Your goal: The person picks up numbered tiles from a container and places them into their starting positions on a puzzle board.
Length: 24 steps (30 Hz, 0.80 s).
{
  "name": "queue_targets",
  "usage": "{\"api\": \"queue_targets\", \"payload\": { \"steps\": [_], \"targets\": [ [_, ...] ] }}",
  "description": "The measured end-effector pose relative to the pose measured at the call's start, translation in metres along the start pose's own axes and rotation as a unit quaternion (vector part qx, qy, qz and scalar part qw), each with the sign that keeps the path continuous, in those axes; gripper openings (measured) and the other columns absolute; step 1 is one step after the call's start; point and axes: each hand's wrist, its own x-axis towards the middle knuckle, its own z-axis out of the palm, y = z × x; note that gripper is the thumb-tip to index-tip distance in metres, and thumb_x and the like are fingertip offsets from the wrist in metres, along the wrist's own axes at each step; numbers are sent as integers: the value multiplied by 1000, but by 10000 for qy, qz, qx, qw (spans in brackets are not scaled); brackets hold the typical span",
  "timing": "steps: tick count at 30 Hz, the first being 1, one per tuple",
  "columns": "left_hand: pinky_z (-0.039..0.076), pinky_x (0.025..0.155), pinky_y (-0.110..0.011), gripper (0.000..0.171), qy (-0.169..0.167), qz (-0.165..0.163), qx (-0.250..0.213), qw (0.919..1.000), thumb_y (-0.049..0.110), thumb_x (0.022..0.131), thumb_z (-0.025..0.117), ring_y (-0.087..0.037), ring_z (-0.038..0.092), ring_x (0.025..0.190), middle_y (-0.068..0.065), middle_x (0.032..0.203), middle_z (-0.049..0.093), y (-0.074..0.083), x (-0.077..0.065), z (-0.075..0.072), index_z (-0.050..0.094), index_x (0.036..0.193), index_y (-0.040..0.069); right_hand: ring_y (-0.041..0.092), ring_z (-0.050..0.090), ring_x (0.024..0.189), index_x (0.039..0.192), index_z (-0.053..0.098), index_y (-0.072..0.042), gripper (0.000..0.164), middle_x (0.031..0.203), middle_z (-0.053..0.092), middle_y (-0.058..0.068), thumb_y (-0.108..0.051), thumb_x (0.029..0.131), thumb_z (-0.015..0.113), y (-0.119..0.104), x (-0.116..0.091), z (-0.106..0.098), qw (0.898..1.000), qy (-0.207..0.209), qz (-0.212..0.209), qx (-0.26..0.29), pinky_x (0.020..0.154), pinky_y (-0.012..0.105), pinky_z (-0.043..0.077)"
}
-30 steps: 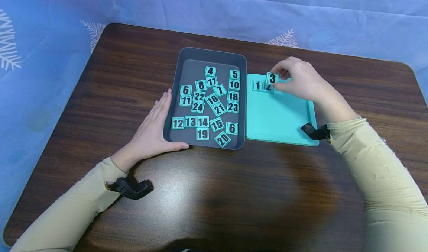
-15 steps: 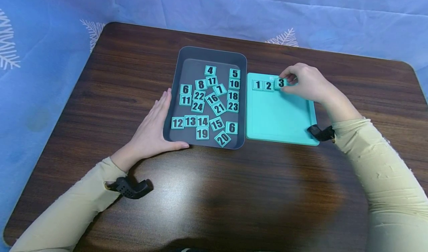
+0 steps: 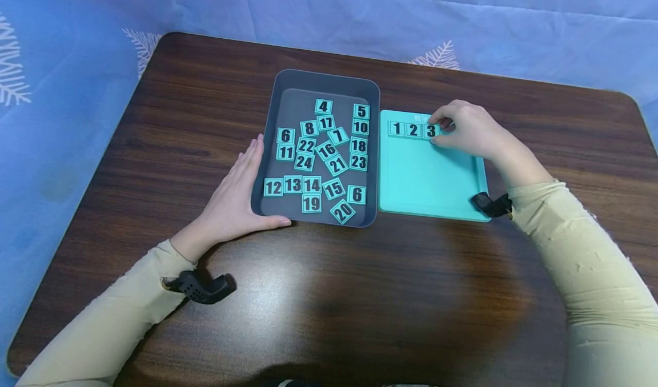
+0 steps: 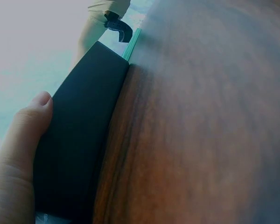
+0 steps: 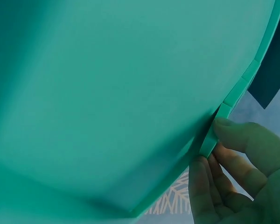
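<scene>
- Tile 3 [image 3: 430,130] has moved right from above tile 2 [image 3: 413,130]; now it lies just beside it, at the far side of the green tray [image 3: 432,181].
- My right hand [image 3: 470,127] pinches tile 3; tile 1 [image 3: 396,128] begins this row at left.
- My left hand [image 3: 233,196] is spread wide, touching the left and near walls of the grey tray [image 3: 293,99], which contains many scattered number tiles [image 3: 311,185].
</scene>
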Motion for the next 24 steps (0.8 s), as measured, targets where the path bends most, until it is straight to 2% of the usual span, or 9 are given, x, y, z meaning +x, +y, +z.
{"api": "queue_targets", "payload": {
  "steps": [24],
  "targets": [
    [8,111,-42,127,-43,-79,-115,9999,63,57,74,-12,-3,138,5,152,-8,-1,0,1,-8,146,24,32,49,94,111,58,3,32,105,51,18,-9,82,65,-1,3,3,9998,74,-53,-194,79,45,41]
  ]
}}
